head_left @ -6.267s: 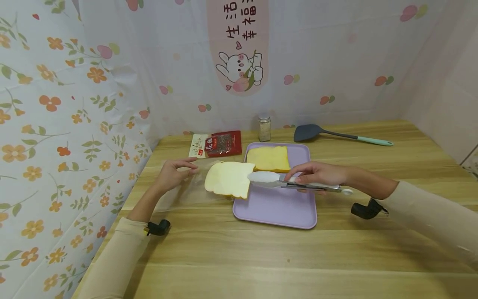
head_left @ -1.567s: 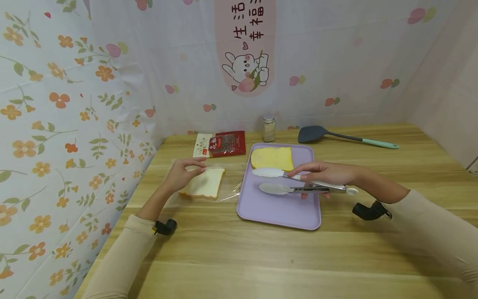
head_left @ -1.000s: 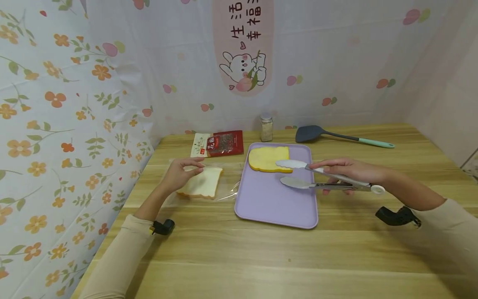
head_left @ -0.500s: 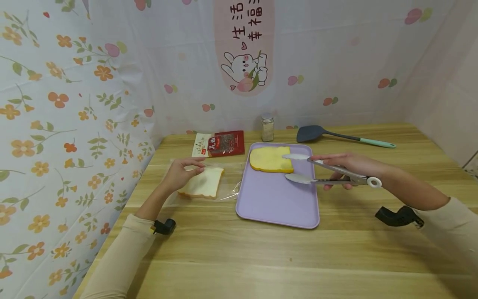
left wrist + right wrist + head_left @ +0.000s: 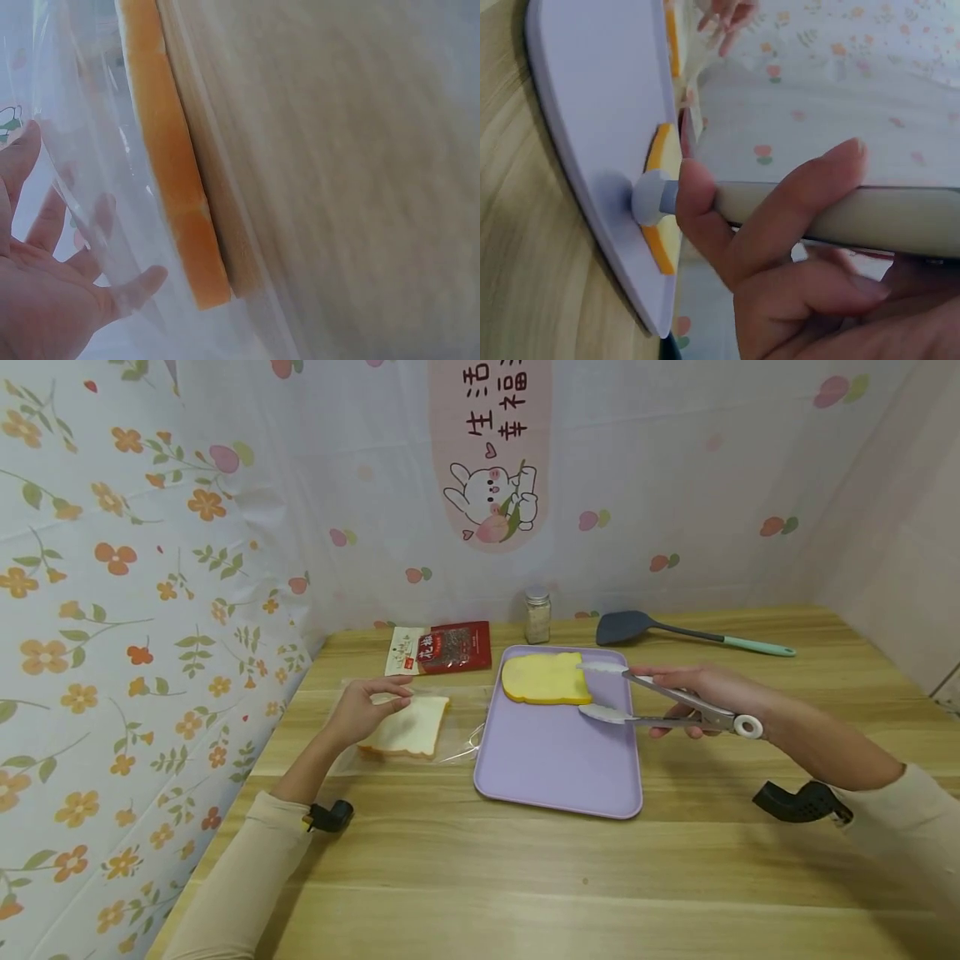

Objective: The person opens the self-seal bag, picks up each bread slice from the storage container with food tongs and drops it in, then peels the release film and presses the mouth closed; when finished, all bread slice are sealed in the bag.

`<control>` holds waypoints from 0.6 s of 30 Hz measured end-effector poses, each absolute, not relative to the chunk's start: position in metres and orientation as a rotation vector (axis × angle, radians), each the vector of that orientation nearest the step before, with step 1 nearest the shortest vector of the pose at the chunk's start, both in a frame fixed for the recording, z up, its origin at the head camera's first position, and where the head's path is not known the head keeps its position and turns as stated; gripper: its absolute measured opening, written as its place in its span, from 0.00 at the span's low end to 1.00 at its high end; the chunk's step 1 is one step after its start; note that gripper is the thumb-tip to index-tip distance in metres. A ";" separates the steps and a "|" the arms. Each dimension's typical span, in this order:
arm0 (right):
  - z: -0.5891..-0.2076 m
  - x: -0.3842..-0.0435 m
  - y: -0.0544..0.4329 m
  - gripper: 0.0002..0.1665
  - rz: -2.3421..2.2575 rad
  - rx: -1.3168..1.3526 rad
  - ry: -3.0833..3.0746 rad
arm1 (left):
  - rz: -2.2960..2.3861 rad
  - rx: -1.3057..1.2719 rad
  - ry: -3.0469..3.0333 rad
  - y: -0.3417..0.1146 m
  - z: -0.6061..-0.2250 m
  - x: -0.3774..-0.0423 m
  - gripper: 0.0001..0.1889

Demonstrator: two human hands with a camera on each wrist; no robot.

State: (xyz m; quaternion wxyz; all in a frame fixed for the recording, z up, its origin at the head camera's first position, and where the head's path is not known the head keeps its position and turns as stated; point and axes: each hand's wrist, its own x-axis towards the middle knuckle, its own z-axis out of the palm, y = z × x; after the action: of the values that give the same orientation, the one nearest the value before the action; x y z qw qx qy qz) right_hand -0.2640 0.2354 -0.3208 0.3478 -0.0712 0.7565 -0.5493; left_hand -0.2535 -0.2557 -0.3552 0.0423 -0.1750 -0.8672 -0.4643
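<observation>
My left hand (image 5: 365, 713) has its fingers and thumb spread apart against the film of a clear plastic bag (image 5: 142, 247). A white bread slice (image 5: 408, 725) with a tan crust lies inside the bag, partly hidden by that hand. My right hand (image 5: 701, 692) holds silver tongs (image 5: 682, 697) with white tips, spread apart. The tips are at the right end of a yellow bread slice (image 5: 543, 678), one at its far side and one at its near side. This slice lies on a lilac tray (image 5: 555, 764); whether the tips touch it, I cannot tell.
Behind the bag lies a red seasoning packet (image 5: 450, 647). A glass shaker jar (image 5: 537, 617) stands behind the tray. A dark spatula (image 5: 626, 627) with a mint handle lies at the back right. Patterned curtains border the wooden table (image 5: 480, 868).
The white slice, earlier gripped in the tongs at the bag's mouth, now lies released in the bag. The tongs have moved right, spread, to the yellow slice's right end. My left hand stays at the bag.
</observation>
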 end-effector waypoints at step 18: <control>-0.356 -0.264 0.247 0.28 -1.348 -0.626 2.263 | -1.414 -0.544 -2.653 -0.256 -0.354 -0.253 0.09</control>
State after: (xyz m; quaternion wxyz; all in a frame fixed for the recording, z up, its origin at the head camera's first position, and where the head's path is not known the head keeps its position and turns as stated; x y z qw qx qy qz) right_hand -0.2636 0.2469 -0.3555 0.2156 -0.2257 0.8162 -0.4863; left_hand -0.2527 -0.2561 -0.3540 0.0430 -0.1780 -0.8676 -0.4624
